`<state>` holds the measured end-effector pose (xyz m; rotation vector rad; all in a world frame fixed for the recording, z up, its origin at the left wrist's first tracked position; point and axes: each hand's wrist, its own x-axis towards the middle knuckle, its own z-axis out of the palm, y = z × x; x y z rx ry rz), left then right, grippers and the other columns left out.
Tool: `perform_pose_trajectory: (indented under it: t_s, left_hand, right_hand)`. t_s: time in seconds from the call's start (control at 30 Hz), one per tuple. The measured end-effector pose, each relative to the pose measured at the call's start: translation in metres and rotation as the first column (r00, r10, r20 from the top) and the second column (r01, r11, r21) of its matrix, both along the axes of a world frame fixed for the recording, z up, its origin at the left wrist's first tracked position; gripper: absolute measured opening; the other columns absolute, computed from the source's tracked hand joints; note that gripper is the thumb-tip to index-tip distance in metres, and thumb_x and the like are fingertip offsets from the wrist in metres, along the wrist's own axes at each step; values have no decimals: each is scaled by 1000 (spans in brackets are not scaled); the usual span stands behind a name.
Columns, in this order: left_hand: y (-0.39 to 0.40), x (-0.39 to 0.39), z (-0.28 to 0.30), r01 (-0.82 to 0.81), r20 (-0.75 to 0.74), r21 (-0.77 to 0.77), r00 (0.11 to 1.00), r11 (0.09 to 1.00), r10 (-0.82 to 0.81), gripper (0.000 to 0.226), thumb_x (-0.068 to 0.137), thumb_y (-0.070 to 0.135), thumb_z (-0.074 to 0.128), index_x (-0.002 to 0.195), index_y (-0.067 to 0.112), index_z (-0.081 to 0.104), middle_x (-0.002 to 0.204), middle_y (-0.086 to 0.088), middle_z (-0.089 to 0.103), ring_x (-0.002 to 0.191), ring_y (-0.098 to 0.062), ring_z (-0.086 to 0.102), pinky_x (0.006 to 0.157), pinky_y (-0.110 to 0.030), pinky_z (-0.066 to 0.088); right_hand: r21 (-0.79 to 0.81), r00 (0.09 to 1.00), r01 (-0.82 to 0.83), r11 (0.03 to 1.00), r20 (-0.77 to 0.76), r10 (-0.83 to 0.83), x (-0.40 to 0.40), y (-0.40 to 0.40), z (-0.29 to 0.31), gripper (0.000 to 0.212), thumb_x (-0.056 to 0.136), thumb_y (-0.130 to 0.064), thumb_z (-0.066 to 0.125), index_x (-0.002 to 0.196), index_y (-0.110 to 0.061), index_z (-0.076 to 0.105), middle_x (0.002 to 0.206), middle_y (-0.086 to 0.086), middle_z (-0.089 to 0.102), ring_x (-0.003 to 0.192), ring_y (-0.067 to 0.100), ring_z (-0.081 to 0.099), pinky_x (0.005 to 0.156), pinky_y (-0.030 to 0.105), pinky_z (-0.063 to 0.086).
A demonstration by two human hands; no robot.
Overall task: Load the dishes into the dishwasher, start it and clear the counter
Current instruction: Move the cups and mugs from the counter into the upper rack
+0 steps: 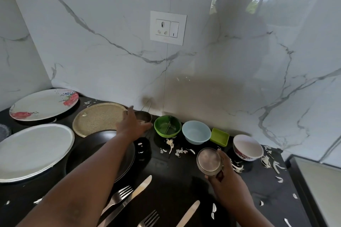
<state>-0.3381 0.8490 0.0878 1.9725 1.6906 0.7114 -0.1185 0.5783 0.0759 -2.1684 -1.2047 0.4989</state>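
On my feed, left to right along the black stone counter (175, 180): white round plate with red flowers (43, 104), plain white round plate (34, 151), speckled beige round plate (97, 118), matte black round plate (97, 145) under the forearm. Left hand (133, 125) reaches to the back wall, fingers curled around a small steel cup (144, 116) that appears to stand upright on the counter; grip looks just about closed. Next come a green round bowl (167, 126), pale blue round bowl (196, 131), lime square dish (219, 136), white floral bowl (247, 147). Right hand (224, 175) is clamped on a second small steel cup (209, 161), held off the counter, mouth tilted toward camera. Forks and knives (129, 197) lie near the front edge, long axes running toward the wall. Dishwasher not in view. My read: both hands are taken, green bowl sits nearest the left.
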Motion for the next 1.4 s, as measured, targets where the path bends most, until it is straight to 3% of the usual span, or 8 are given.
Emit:
perform_pose_trajectory:
  t_s: [0.07, 0.17, 0.27, 0.37, 0.67, 0.93, 1.23, 1.4]
  left_hand:
    - [-14, -1, 14, -5, 432, -16, 902, 1000, 11, 115, 66, 41, 85, 151, 17, 11, 139, -14, 40, 120, -31, 51, 101, -48, 45]
    - [-41, 3, 40, 65, 858, -194, 496, 979, 137, 107, 67, 26, 87, 146, 2, 18, 103, -15, 57, 77, -19, 64, 61, -31, 57]
    - [-72, 12, 58, 324, 899, -437, 135, 839, 417, 70, 65, 50, 80, 116, 9, 57, 90, -10, 60, 69, -17, 56, 49, -22, 42]
    - [-104, 21, 65, 518, 759, -559, 5, 648, 651, 60, 72, 63, 65, 108, 15, 59, 101, -14, 58, 80, -24, 52, 56, -25, 39]
    - [-176, 51, 67, 656, 621, -608, 43, 447, 783, 76, 80, 71, 50, 126, 10, 54, 114, -18, 54, 84, -27, 52, 62, -29, 40]
    - [-252, 71, 56, 745, 631, -569, 123, 348, 766, 74, 81, 73, 47, 112, 7, 56, 100, -20, 57, 80, -28, 53, 64, -28, 40]
    - [-429, 98, 62, 766, 724, -602, 404, 226, 559, 61, 72, 69, 61, 100, 16, 63, 97, -12, 61, 84, -25, 54, 68, -28, 43]
    - [-579, 111, 46, 817, 765, -565, 469, 112, 442, 42, 70, 53, 76, 96, 21, 65, 95, -12, 65, 89, -29, 60, 82, -40, 51]
  right_hand:
    - [9, 1000, 8, 1000, -4, -7, -4, -4, 4, 82, 84, -37, 68, 144, -49, 14, 75, -24, 62, 95, 10, 67, 71, 30, 46]
    - [24, 1000, 13, 1000, 0, -13, -14, -14, 11, 83, 83, -36, 70, 144, -47, 16, 82, -23, 65, 97, 11, 67, 73, 31, 46]
    - [25, 1000, 20, 1000, 13, -20, -23, -28, 18, 83, 82, -37, 70, 146, -45, 16, 90, -18, 66, 97, 15, 67, 71, 30, 45]
    - [16, 998, 50, 999, 39, -51, -30, -45, 24, 84, 83, -37, 69, 146, -46, 15, 85, -14, 68, 87, 12, 67, 68, 29, 44]
    - [-51, 971, 207, 977, 129, -199, -33, -116, 27, 80, 85, -37, 66, 144, -47, 12, 107, -4, 69, 97, 19, 66, 72, 32, 45]
    - [-80, 932, 337, 938, 171, -320, -33, -203, 24, 87, 79, -42, 72, 146, -40, 17, 113, 3, 68, 103, 25, 65, 73, 31, 43]
    - [80, 863, 504, 860, 0, -506, -37, -381, 36, 80, 69, -49, 81, 134, -33, 37, 112, -5, 66, 100, 21, 63, 74, 27, 41]
    - [81, 767, 642, 763, -52, -640, -54, -536, 29, 73, 62, -54, 83, 121, -37, 44, 100, -13, 63, 92, 14, 61, 73, 25, 42]
